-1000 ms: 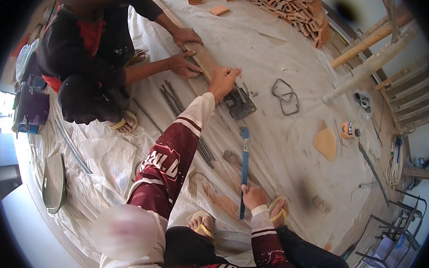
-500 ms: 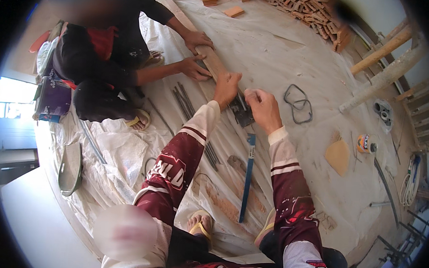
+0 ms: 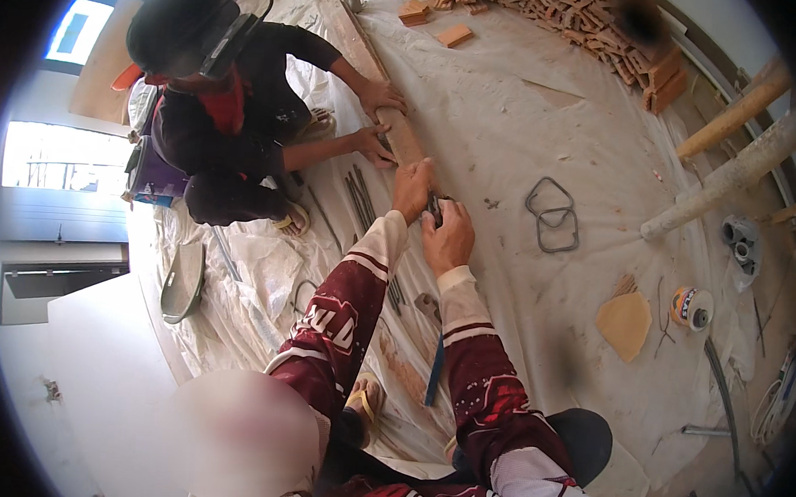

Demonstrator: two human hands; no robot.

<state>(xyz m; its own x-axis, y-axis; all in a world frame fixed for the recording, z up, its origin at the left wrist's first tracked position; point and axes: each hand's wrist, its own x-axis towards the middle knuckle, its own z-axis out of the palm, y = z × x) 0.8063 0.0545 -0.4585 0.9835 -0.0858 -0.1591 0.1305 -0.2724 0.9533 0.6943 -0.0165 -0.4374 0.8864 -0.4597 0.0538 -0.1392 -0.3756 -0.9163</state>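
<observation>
A long wooden board (image 3: 404, 141) runs from the far left toward me over the plastic-covered floor. At its near end my left hand (image 3: 412, 190) is closed, fingers wrapped on the wood. Right beside it, my right hand (image 3: 450, 239) is closed around a dark metal piece (image 3: 433, 209), mostly hidden by my fingers. Farther along, a co-worker's two hands (image 3: 381, 97) hold the same board. Several thin steel rods (image 3: 360, 197) lie left of my left hand. Below my right forearm, a blue flat bar (image 3: 434, 376) is partly covered.
Two bent wire loops (image 3: 554, 216) lie to the right. Beyond are a tan flat piece (image 3: 625, 325), a round can (image 3: 690, 309) and wooden poles (image 3: 735, 181). Stacked bricks (image 3: 589, 34) stand at the back. The co-worker (image 3: 233, 123) squats left near an oblong tray (image 3: 183, 284).
My right hand has come in left toward my left hand and now closes round the dark metal piece. The whole view has shifted, and the blue bar is more covered by my right arm.
</observation>
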